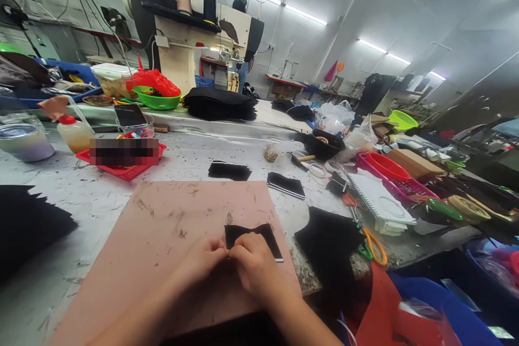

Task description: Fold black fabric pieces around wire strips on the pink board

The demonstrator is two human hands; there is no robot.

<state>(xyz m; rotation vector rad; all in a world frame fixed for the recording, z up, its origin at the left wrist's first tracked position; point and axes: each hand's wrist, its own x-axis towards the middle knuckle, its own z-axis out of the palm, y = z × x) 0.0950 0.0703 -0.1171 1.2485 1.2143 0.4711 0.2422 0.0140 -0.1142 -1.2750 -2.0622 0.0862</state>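
Both hands meet over a small black fabric piece point(263, 234) with a white strip at its lower right edge, lying on the pink mat point(162, 227). My left hand point(211, 254) is closed, its fingertips pinched at the piece's lower left corner; what they hold is too small to make out. My right hand point(252, 260) rests over the piece's near edge, fingers curled and pressed together beside the left fingertips. Beyond the mat are two small black stacks, one point(230, 170) near its top edge and one point(286, 185) at its right corner.
Larger black pieces point(328, 238) lie right of the mat, beside orange-and-green scissors point(375, 247) and a notebook point(379, 197). At left are a black stack point(30, 227), a red tray point(132, 172) and a bottle point(75, 134). A sewing machine point(174, 59) stands behind.
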